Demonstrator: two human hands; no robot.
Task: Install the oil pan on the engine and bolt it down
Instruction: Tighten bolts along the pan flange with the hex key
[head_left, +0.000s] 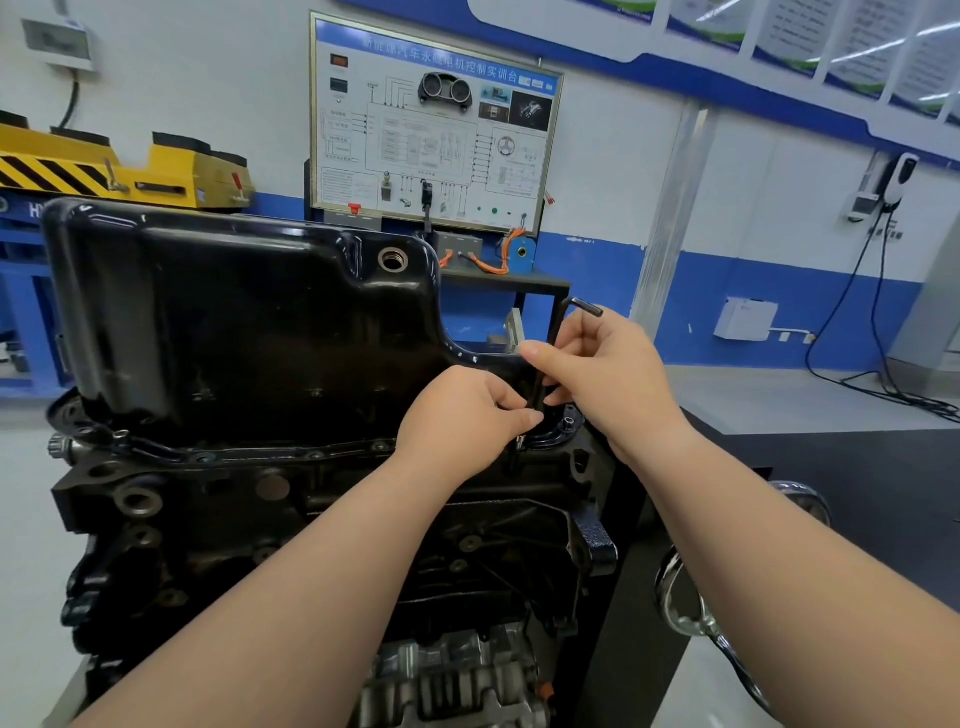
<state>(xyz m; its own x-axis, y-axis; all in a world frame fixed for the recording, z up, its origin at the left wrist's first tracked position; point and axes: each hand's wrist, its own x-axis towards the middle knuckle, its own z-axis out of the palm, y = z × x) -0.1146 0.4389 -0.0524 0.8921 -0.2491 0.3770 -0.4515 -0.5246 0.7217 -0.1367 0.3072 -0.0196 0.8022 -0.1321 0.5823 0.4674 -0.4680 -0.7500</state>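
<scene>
Far left, against the wall: a yellow machine (104, 166) with black hazard stripes is seen.

Left to centre: the black oil pan (234, 322) is seated upside-down on top of the engine (234, 530), with its flange lying along the engine's upper edge. 1 open drain hole (392, 259) is noted at the pan's upper right corner. Bolt heads are visible in the near flange, but whether they are tight cannot be told.

Centre, behind the pan: a framed training board (436, 130) with a wiring diagram is mounted at the wall.

Centre right: the left hand (462, 421) is held at the pan's near right corner, its fingers curled and pinched together on the lower shaft of a black hex key (549, 353). The key is held upright, with its short arm at the top pointing right. Its lower tip is hidden behind the left hand's fingers.

Just to the right: the right hand (608, 374) is closed on the key's upper shaft, thumb and fingers pinching it. 1 bolt (570, 422) is seen standing in the flange corner below this hand.

Lower right: a chrome handwheel (691, 597) is seen beside the engine.

Far right: a white box (745, 318) is fixed to the blue wall band.
</scene>
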